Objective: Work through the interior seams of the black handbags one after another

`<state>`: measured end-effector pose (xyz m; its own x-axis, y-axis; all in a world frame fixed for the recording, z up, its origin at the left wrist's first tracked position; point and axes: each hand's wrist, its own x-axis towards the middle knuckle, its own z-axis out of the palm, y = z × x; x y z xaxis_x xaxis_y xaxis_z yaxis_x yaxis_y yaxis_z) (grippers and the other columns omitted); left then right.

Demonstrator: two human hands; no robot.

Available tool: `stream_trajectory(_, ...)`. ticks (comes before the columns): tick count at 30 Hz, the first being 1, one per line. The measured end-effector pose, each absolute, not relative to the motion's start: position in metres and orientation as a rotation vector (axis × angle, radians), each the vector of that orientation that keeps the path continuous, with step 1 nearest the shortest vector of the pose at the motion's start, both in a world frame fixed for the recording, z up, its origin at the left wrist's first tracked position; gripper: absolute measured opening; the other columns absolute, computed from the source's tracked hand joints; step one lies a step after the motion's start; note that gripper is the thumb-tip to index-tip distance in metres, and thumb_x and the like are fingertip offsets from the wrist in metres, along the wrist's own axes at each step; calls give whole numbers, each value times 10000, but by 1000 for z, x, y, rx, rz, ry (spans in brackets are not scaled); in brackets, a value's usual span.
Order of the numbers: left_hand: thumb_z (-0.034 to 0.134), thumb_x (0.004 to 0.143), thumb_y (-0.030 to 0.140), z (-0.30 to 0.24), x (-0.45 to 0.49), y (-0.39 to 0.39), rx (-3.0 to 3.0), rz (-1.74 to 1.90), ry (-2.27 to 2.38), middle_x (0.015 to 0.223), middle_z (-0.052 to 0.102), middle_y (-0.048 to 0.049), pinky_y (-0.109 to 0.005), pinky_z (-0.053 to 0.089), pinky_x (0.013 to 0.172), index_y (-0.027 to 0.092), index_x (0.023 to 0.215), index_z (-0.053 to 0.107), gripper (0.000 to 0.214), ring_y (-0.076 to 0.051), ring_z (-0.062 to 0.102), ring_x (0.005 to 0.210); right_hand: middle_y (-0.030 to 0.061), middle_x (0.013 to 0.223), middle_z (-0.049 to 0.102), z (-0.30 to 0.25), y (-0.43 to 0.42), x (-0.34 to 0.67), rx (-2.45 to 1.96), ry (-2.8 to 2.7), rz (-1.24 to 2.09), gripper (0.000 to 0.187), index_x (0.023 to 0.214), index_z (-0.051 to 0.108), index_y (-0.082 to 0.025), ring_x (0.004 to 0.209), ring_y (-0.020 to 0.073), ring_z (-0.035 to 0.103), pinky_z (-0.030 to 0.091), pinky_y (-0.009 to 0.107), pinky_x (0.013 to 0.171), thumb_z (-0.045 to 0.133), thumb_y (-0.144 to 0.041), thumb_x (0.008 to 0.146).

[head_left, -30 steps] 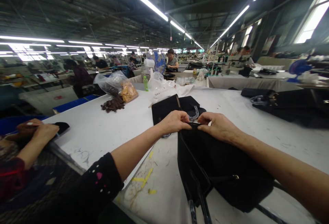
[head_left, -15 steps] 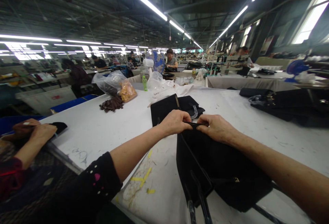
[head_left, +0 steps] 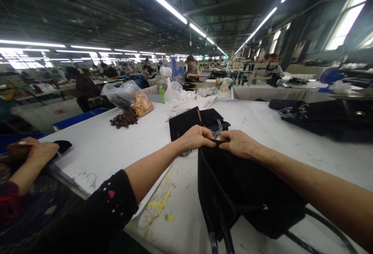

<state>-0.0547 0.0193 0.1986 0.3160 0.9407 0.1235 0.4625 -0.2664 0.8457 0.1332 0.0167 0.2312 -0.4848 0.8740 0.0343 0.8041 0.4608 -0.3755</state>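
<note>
Both of my hands pinch the far edge of a black handbag (head_left: 250, 191), which lies on the white table with its handles hanging toward me. My left hand (head_left: 198, 137) grips that edge at its left end, thumb and fingers pressed together. Just to the right, my right hand (head_left: 237, 142) pinches the same edge, the fingertips of both hands close together. A small gold-coloured fitting (head_left: 265, 207) shows on the bag's side. Right behind my hands lies another black bag (head_left: 183, 122), with a plastic-wrapped handle (head_left: 218, 128).
At the left, a co-worker's hands (head_left: 40, 153) hold a dark piece. Farther back on the table (head_left: 116, 149) are brown strips (head_left: 124, 118), an orange bundle (head_left: 142, 105), clear plastic bags (head_left: 177, 96) and a green bottle (head_left: 162, 94). More black bags (head_left: 323, 118) lie at the right.
The view has shifted slightly, so things appear a little farther left. My hands stay pinched on the bag's edge, and the bag has moved little.
</note>
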Motion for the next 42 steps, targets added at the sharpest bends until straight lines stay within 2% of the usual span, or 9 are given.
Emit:
stream_trajectory(4, 753, 587, 316, 198, -55, 15, 1903, 897, 1311, 618, 621, 21, -212, 353, 515, 150, 724, 702, 221, -104, 512, 567, -22, 625, 552, 229, 18, 132, -1460, -2468, 437, 103, 650, 515, -201, 618, 141, 509, 313, 255, 552, 569, -251, 723)
stream_trajectory(7, 784, 537, 265, 200, -56, 12, 1858, 859, 1263, 678, 649, 7, -207, 401, 546, 144, 763, 687, 274, -115, 560, 619, -29, 604, 546, 226, 18, 136, -1464, -2440, 451, 92, 663, 523, -201, 599, 136, 507, 310, 251, 537, 560, -255, 728)
stream_trajectory(10, 729, 583, 202, 205, -59, 4, 1732, 833, 1236, 652, 630, 10, -196, 411, 538, 133, 777, 668, 215, -93, 550, 583, -32, 623, 563, 224, 19, 142, -1432, -2414, 516, 76, 694, 560, -201, 621, 137, 523, 339, 251, 562, 565, -265, 734)
stream_trajectory(14, 709, 604, 201, 209, -64, -8, 1566, 850, 1247, 600, 576, 27, -169, 361, 456, 129, 759, 635, 186, -67, 502, 511, -29, 724, 618, 219, 22, 147, -1310, -2374, 619, 82, 789, 618, -209, 702, 144, 563, 390, 255, 630, 598, -255, 724)
stream_trajectory(18, 705, 604, 210, 207, -64, -11, 1522, 907, 1281, 545, 538, 34, -165, 339, 428, 119, 704, 623, 159, -60, 472, 476, -23, 826, 639, 217, 20, 146, -1114, -2371, 505, 154, 877, 623, -220, 762, 143, 570, 409, 254, 685, 625, -219, 724)
stream_trajectory(23, 688, 623, 236, 199, -62, -8, 1633, 969, 1299, 526, 534, 26, -178, 328, 433, 114, 685, 634, 147, -62, 451, 471, -15, 836, 604, 217, 13, 144, -924, -2464, 170, 47, 818, 622, -215, 766, 142, 548, 393, 263, 715, 624, -188, 779)
stream_trajectory(28, 671, 641, 272, 194, -63, -7, 1705, 992, 1331, 551, 553, 22, -185, 320, 438, 126, 695, 640, 158, -70, 459, 485, -15, 845, 603, 216, 12, 142, -938, -2487, 17, 63, 800, 628, -217, 781, 142, 556, 378, 258, 702, 602, -161, 808)
stream_trajectory(34, 645, 648, 288, 193, -61, -6, 1823, 973, 1412, 592, 571, 18, -190, 299, 449, 148, 700, 640, 150, -78, 457, 521, -14, 821, 602, 215, 13, 137, -997, -2456, -23, 60, 770, 611, -206, 734, 149, 550, 374, 268, 663, 665, -229, 775)
stream_trajectory(42, 628, 651, 295, 197, -59, -7, 1895, 937, 1462, 632, 596, 10, -206, 326, 483, 152, 712, 646, 156, -99, 491, 572, -8, 760, 595, 209, 14, 135, -808, -2413, 15, 113, 687, 585, -193, 747, 145, 542, 386, 256, 704, 616, -115, 762)
